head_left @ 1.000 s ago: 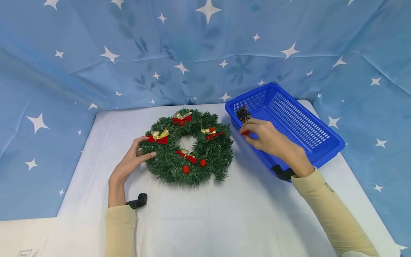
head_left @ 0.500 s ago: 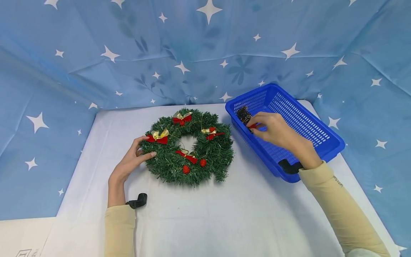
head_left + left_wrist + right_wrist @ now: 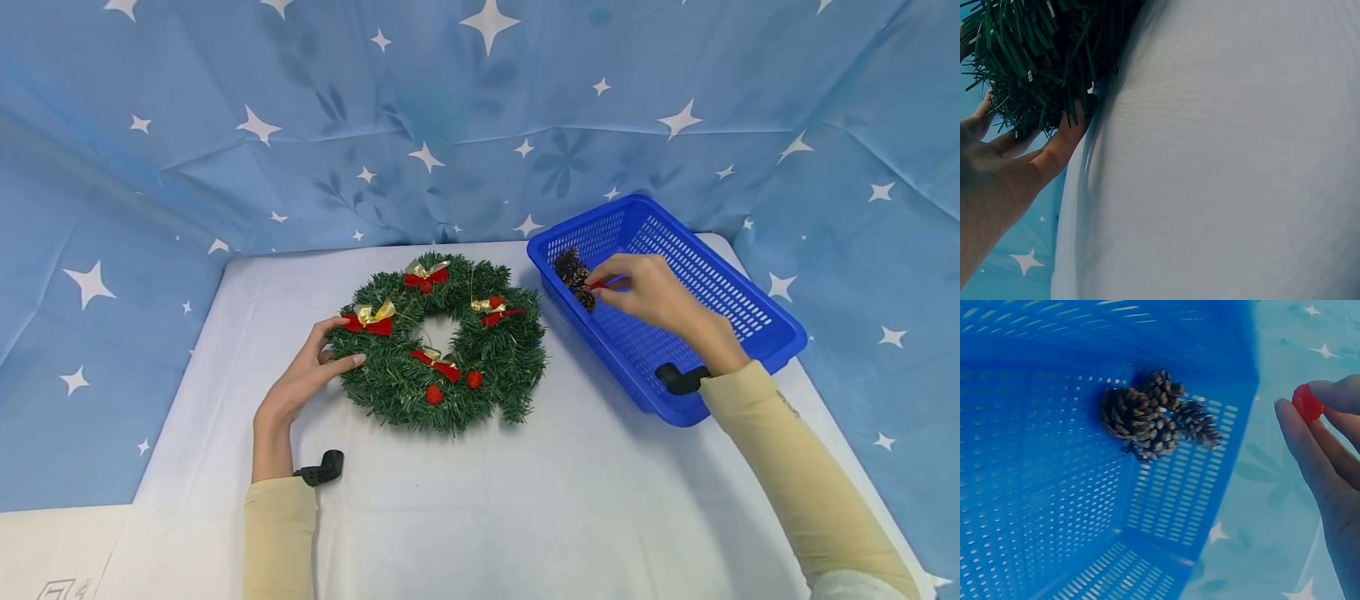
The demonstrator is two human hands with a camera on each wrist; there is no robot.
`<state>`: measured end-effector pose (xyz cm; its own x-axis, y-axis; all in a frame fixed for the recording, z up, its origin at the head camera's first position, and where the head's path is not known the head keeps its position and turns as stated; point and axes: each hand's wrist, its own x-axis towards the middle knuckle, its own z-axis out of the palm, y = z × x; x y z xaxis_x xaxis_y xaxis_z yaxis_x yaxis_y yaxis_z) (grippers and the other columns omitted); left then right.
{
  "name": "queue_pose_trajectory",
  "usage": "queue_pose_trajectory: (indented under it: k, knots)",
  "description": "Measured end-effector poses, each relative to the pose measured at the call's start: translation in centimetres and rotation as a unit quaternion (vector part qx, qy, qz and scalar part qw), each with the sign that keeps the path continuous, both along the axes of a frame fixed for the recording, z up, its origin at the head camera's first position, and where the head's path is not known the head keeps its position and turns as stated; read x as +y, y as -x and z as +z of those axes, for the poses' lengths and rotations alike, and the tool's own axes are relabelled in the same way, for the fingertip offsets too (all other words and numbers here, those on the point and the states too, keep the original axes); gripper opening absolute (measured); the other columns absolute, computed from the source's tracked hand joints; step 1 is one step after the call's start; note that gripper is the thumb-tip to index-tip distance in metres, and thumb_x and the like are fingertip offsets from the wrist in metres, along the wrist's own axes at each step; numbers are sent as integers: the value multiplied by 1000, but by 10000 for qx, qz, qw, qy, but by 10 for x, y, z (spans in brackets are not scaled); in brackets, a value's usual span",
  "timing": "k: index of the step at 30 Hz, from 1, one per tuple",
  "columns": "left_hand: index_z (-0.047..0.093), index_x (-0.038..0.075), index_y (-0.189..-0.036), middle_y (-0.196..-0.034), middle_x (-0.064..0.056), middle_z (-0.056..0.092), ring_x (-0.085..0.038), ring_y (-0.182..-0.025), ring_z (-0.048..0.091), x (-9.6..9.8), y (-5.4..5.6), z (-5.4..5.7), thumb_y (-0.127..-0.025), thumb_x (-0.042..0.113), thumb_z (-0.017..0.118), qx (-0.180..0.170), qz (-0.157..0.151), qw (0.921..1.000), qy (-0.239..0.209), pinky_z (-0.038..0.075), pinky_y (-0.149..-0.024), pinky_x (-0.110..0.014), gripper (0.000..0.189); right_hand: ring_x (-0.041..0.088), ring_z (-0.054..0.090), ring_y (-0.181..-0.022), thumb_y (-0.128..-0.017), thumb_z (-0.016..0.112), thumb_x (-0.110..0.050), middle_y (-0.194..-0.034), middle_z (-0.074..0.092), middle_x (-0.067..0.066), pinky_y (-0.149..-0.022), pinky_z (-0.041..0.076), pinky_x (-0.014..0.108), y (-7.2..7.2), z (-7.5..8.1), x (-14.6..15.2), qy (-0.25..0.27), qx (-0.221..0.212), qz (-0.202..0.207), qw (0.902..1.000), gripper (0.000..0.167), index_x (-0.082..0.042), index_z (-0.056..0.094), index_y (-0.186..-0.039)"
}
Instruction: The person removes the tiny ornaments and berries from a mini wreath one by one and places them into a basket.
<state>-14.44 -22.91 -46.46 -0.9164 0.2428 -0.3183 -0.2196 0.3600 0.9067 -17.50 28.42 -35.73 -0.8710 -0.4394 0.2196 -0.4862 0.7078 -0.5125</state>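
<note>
A green wreath [image 3: 390, 375] lies on the white table, trimmed with red bows with gold ribbon and small red berries. My left hand [image 3: 303, 377] grips its left edge beside a red bow [image 3: 369, 327]; in the left wrist view, fingers [image 3: 1060, 147] reach around the wreath's outer side. Between right thumb and fingertips I pinch a red, bumpy artificial berry [image 3: 1307, 404]. That right hand [image 3: 648, 290] hovers over the blue plastic basket [image 3: 776, 329], close to several pine cones [image 3: 1127, 412] gathered at its left end. Little of the berry shows in the head view.
The basket stands at the back right of the table [image 3: 480, 517], its raised rim around it. A blue star-patterned cloth [image 3: 315, 167] hangs behind and along both sides. White tabletop spreads in front of the wreath.
My right hand has moved right and slightly away from me, from the basket's left rim to above its inside, still pinching the berry. The left hand and wreath have stayed put.
</note>
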Motion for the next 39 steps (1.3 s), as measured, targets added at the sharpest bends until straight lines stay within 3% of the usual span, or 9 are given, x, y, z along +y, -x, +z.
queue_pose_trajectory:
  k: [13,26,34,39]
  knots:
    - [17,35,-163,-173,-11,-12,-48,-156,8,1,0,0,-95,41,74,-9,-6,10000,-1,17,-115,-77,89,35,74,-96,-93,69,3,-105,76,19,-83,61,47,17,-9,10,-298,-515,-478,9971,16,1,78,-107]
    - [18,35,-162,-173,-7,-12,-48,-156,8,2,0,2,-95,41,74,-28,-13,10000,5,16,-115,-76,88,34,75,-92,-94,68,0,-103,77,20,-71,59,33,35,-23,21,-594,-761,-726,9927,16,3,78,-106]
    - [17,35,-162,-173,-11,-12,-48,-157,7,3,-2,2,-95,43,74,-28,-32,10000,34,16,-115,-77,88,36,74,-93,-95,66,1,-101,77,21,-76,60,45,45,-34,27,-725,-934,-753,9901,17,5,77,-107]
    - [15,34,-163,-173,-12,-11,-49,-157,4,1,-3,4,-96,43,73,-25,-12,10000,72,14,-116,-77,90,35,74,-91,-94,67,1,-101,77,21,-76,60,43,52,-39,28,-829,-1061,-796,9877,18,6,76,-108]
